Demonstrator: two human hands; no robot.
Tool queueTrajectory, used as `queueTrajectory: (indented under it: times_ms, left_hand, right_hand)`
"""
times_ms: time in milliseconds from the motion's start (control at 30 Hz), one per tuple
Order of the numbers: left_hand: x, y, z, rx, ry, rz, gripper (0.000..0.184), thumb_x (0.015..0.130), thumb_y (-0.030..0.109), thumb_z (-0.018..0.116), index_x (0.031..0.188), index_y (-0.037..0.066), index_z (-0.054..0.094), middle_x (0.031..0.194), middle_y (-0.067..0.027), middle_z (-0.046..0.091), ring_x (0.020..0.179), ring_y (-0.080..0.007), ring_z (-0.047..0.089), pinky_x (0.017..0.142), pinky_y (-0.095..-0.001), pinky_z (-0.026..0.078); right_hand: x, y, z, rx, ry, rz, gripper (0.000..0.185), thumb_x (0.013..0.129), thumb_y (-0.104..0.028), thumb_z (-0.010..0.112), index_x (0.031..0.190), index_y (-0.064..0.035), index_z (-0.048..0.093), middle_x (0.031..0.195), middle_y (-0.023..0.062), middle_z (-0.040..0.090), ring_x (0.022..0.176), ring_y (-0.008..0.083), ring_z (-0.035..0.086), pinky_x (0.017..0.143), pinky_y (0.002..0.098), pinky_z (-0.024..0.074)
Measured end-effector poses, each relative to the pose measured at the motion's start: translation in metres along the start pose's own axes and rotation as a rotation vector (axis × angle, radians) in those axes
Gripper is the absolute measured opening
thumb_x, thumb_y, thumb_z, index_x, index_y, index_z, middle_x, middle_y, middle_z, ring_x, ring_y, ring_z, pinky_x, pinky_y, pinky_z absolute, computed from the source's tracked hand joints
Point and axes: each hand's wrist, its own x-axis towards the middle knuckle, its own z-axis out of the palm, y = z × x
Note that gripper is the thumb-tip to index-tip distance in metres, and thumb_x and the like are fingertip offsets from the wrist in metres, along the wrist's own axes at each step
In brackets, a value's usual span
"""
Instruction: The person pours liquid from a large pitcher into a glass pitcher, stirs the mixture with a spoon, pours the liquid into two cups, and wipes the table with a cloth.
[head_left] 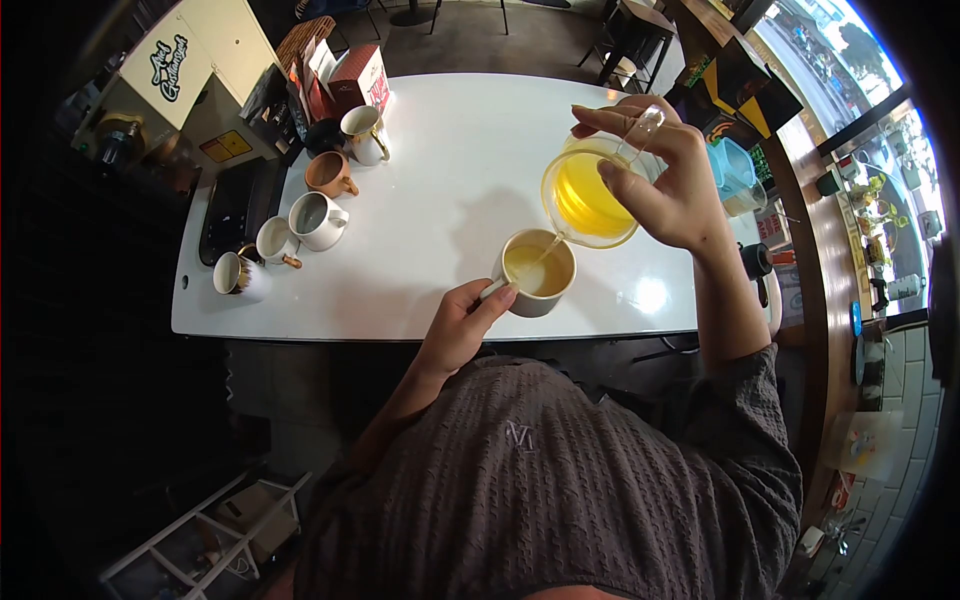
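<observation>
Viewing white surface (430, 190), bright window (835, 50) at right: left hand (462, 325) pinches handle of mug (543, 300) near front edge; right hand (665, 200) grips tilted glass pitcher (590, 215) above, yellow liquid (577, 188) streaming in. Five cups (318, 225) along left. I can't make out room's dark left side; pitcher partly hidden.

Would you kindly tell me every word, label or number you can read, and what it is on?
None reads with certainty.
Beige panel: black script, too stylised to read.
Yellow sticker: too small.
Red box: lettering too blurred.
Shirt: monogram, letters unclear.
Other print: too small.
</observation>
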Motion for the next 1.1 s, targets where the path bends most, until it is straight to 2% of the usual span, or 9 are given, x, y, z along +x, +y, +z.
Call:
queueTrajectory:
  times_ms: [67, 367, 400, 467, 500, 1000, 1067, 1100]
  left_hand:
    - [0.000, 0.001, 0.000, 0.013, -0.014, 0.004, 0.027, 0.095, 0.023, 0.056, 0.090, -0.003, 0.063, 0.070, 0.0073, 0.049, 0.067, -0.0007, 0.038, 0.061, -0.0187, 0.032]
    - [0.001, 0.001, 0.004, 0.007, -0.027, -0.011, 0.027, 0.095, 0.023, 0.056, 0.093, -0.003, 0.064, 0.073, 0.0053, 0.054, 0.070, -0.0010, 0.042, 0.064, -0.0183, 0.035]
    - [0.002, 0.001, 0.005, 0.008, -0.028, -0.011, 0.027, 0.095, 0.023, 0.056, 0.093, -0.003, 0.064, 0.073, 0.0053, 0.054, 0.070, -0.0010, 0.042, 0.064, -0.0183, 0.035]
    - [0.003, 0.002, 0.009, 0.027, -0.021, 0.029, 0.020, 0.095, 0.021, 0.056, 0.086, 0.003, 0.058, 0.062, 0.0100, 0.035, 0.052, 0.0006, 0.026, 0.046, -0.0186, 0.020]
    - [0.003, 0.003, 0.010, 0.026, -0.021, 0.029, 0.020, 0.095, 0.021, 0.056, 0.086, 0.003, 0.058, 0.062, 0.0100, 0.035, 0.052, 0.0006, 0.026, 0.046, -0.0186, 0.020]
    - [-0.003, 0.003, 0.006, 0.009, -0.002, 0.047, 0.019, 0.095, 0.022, 0.056, 0.087, 0.004, 0.059, 0.062, 0.0101, 0.036, 0.053, 0.0007, 0.027, 0.047, -0.0181, 0.021]
    - [-0.005, 0.001, 0.002, -0.004, 0.003, 0.012, 0.026, 0.095, 0.023, 0.057, 0.091, -0.002, 0.063, 0.072, 0.0068, 0.049, 0.068, -0.0008, 0.039, 0.062, -0.0187, 0.032]
    - [-0.006, 0.001, 0.002, -0.006, 0.004, 0.009, 0.026, 0.095, 0.023, 0.057, 0.091, -0.002, 0.063, 0.072, 0.0068, 0.049, 0.068, -0.0008, 0.039, 0.062, -0.0187, 0.032]
  right_hand:
    - [-0.002, 0.001, -0.002, -0.048, -0.057, -0.010, 0.049, 0.066, -0.021, 0.058, 0.110, 0.0014, 0.067, 0.095, 0.0119, 0.070, 0.096, 0.0239, 0.057, 0.095, 0.0394, 0.0408]
    - [-0.005, -0.002, -0.006, -0.048, -0.057, 0.018, 0.050, 0.066, -0.020, 0.058, 0.111, 0.0011, 0.066, 0.095, 0.0118, 0.070, 0.096, 0.0235, 0.056, 0.095, 0.0393, 0.0407]
    - [-0.005, -0.002, -0.006, -0.049, -0.057, 0.018, 0.050, 0.066, -0.020, 0.058, 0.111, 0.0011, 0.066, 0.095, 0.0118, 0.070, 0.096, 0.0235, 0.056, 0.095, 0.0393, 0.0407]
    - [-0.005, -0.003, -0.004, -0.026, 0.024, 0.000, 0.038, 0.066, -0.024, 0.062, 0.092, 0.0024, 0.072, 0.092, 0.0134, 0.071, 0.087, 0.0227, 0.060, 0.088, 0.0367, 0.0445]
    - [-0.005, -0.003, -0.004, -0.026, 0.023, 0.000, 0.038, 0.066, -0.024, 0.062, 0.092, 0.0024, 0.072, 0.092, 0.0134, 0.071, 0.087, 0.0227, 0.060, 0.088, 0.0367, 0.0445]
    - [-0.001, -0.008, 0.000, -0.058, 0.018, -0.055, 0.040, 0.066, -0.024, 0.061, 0.095, 0.0028, 0.071, 0.091, 0.0138, 0.071, 0.084, 0.0218, 0.062, 0.087, 0.0361, 0.0452]
    - [-0.001, -0.008, 0.000, -0.048, 0.009, -0.039, 0.040, 0.067, -0.025, 0.061, 0.093, 0.0026, 0.072, 0.092, 0.0142, 0.071, 0.085, 0.0223, 0.062, 0.087, 0.0359, 0.0453]
    - [-0.001, -0.008, 0.001, -0.046, 0.006, -0.037, 0.040, 0.067, -0.025, 0.061, 0.093, 0.0026, 0.072, 0.092, 0.0142, 0.071, 0.085, 0.0223, 0.062, 0.087, 0.0359, 0.0453]
